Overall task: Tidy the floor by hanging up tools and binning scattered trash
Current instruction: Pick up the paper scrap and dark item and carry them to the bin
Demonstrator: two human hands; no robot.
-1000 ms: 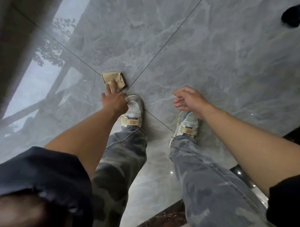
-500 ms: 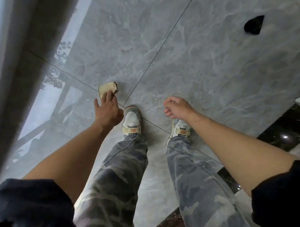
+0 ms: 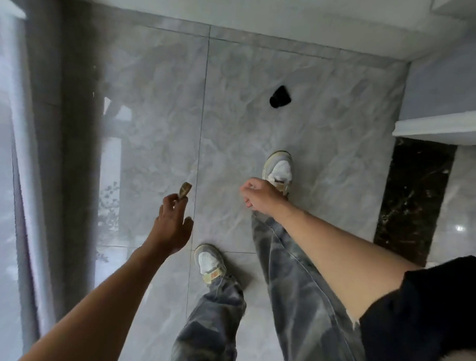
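we are looking down at a grey marble tile floor filling most of the frame, with a grey curtain hanging down the left side and a dark stone strip lying at the right. our legs in camouflage trousers are running up from the bottom centre, one pale sneaker sitting right of centre and the other sneaker sitting lower, near the middle. our left hand is reaching out left of centre, its grip pinching a small tan scrap of paper between fingertips, the scrap standing clear above the floor. our right hand is hanging loosely curled at centre, holding nothing we can see. a small black object is lying on the floor in the upper centre, well apart from both hands.
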